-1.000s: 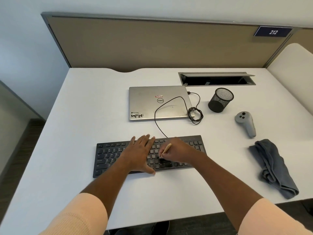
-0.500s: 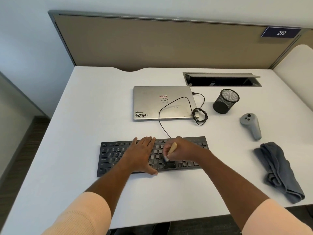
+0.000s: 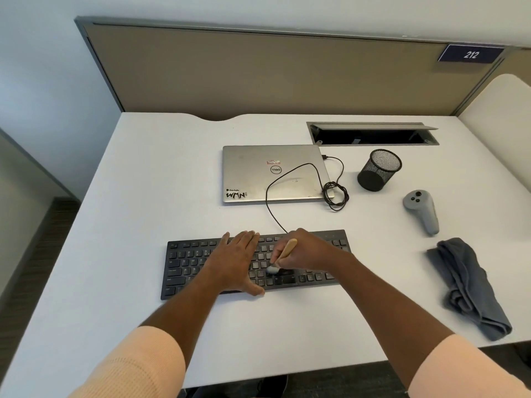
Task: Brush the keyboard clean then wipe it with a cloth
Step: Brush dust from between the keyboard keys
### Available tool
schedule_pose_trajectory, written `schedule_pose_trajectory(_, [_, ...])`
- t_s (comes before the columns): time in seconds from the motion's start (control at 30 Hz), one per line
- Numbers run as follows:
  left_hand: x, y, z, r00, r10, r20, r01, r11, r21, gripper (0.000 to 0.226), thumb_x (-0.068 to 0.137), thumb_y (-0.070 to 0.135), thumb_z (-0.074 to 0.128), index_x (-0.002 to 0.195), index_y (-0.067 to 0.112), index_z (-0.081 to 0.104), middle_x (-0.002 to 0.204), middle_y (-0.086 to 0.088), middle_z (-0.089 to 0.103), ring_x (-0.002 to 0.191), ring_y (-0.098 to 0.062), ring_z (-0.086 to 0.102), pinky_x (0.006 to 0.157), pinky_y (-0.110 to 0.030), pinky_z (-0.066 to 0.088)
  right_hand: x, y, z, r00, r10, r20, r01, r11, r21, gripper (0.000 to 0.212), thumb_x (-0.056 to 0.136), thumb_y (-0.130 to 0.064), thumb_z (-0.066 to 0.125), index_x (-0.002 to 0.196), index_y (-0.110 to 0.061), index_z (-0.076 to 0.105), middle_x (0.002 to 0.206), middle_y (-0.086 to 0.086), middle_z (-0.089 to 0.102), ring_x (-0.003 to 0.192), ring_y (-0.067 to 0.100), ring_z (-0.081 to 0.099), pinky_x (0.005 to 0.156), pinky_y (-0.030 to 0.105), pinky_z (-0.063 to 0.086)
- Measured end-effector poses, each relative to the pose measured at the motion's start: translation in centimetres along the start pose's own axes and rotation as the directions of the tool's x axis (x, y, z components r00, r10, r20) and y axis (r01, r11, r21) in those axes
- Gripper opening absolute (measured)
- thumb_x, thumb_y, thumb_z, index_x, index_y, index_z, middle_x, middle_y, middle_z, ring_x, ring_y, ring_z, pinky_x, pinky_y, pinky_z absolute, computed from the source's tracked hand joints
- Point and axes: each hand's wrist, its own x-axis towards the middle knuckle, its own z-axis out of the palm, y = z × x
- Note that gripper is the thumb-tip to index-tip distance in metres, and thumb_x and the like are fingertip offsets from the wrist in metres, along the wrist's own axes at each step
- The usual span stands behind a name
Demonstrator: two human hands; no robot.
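A black keyboard (image 3: 184, 265) lies across the white desk (image 3: 143, 196) in front of me. My left hand (image 3: 238, 262) rests flat on its middle keys, fingers straight. Just to the right, my right hand (image 3: 307, 251) grips a small brush with a wooden handle (image 3: 287, 249). The pale bristles touch the keys near the lower middle rows. A crumpled grey cloth (image 3: 468, 288) lies on the desk at the right, apart from both hands.
A closed silver laptop (image 3: 273, 173) sits behind the keyboard, with the black cable (image 3: 334, 193) coiled at its right corner. A black mesh cup (image 3: 377, 169) and a grey controller (image 3: 422, 209) stand further right. An open cable hatch (image 3: 370, 134) is at the back.
The brush has tilted more upright and its bristles have shifted slightly left across the keys. My left hand stays flat in the same place on the keyboard.
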Motion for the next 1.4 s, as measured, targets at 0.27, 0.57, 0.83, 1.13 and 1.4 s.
schedule_pose_trajectory(0.27, [0.0,0.1,-0.1,1.0,-0.005,0.006,0.005,1.0,0.004,0.138,0.065,0.09,0.056,0.159,0.01,-0.006,0.168,-0.007,0.003,0.154,-0.021,0.004,0.124,-0.051,0.005,-0.4,0.7,-1.5,0.988,0.114,0.104,-0.089,0.972,-0.22,0.017,0.075,-0.005,0.069,0.08,-0.018,0.078,0.071,-0.011,0.07,0.064,0.003,0.06,0.06,0.019,0.047])
schedule_pose_trajectory(0.57, [-0.1,0.1,-0.1,1.0,-0.006,0.012,0.006,1.0,-0.004,0.138,0.066,0.089,0.057,0.158,0.011,-0.007,0.168,-0.007,0.001,0.154,-0.021,0.003,0.124,-0.05,0.004,-0.8,1.0,-0.9,0.991,0.105,0.087,-0.08,0.963,-0.257,0.017,0.075,-0.004,0.065,0.078,-0.017,0.075,0.071,-0.011,0.069,0.063,-0.001,0.059,0.057,0.013,0.044])
schedule_pose_trajectory(0.83, [0.0,0.1,-0.1,1.0,-0.008,0.018,0.008,1.0,0.007,0.137,0.066,0.09,0.056,0.158,0.01,-0.008,0.168,-0.007,0.001,0.154,-0.022,0.002,0.124,-0.052,0.005,-0.7,1.7,-1.4,0.99,0.079,-0.118,-0.104,0.97,-0.219,0.012,0.078,-0.01,0.065,0.078,-0.018,0.074,0.079,-0.006,0.07,0.075,0.012,0.062,0.067,0.024,0.047])
schedule_pose_trajectory(1.13, [-0.1,0.1,0.0,1.0,0.0,0.005,0.0,1.0,-0.007,0.137,0.067,0.089,0.057,0.158,0.01,-0.007,0.168,-0.008,0.0,0.154,-0.022,0.001,0.124,-0.052,0.004,-0.1,-0.4,1.8,0.993,-0.069,-0.094,0.055,0.989,-0.139,0.014,0.084,-0.011,0.068,0.086,-0.017,0.08,0.086,-0.005,0.078,0.078,0.007,0.069,0.077,0.026,0.055])
schedule_pose_trajectory(1.4, [-0.8,-1.0,0.5,1.0,0.015,-0.003,-0.016,1.0,-0.021,0.136,0.067,0.088,0.058,0.158,0.013,-0.01,0.167,-0.009,-0.005,0.154,-0.024,-0.004,0.124,-0.051,-0.001,-0.1,-1.5,2.5,0.979,0.013,-0.205,-0.029,0.997,-0.075,0.013,0.088,-0.009,0.064,0.087,-0.009,0.077,0.068,-0.014,0.065,0.049,-0.007,0.055,0.048,0.008,0.039])
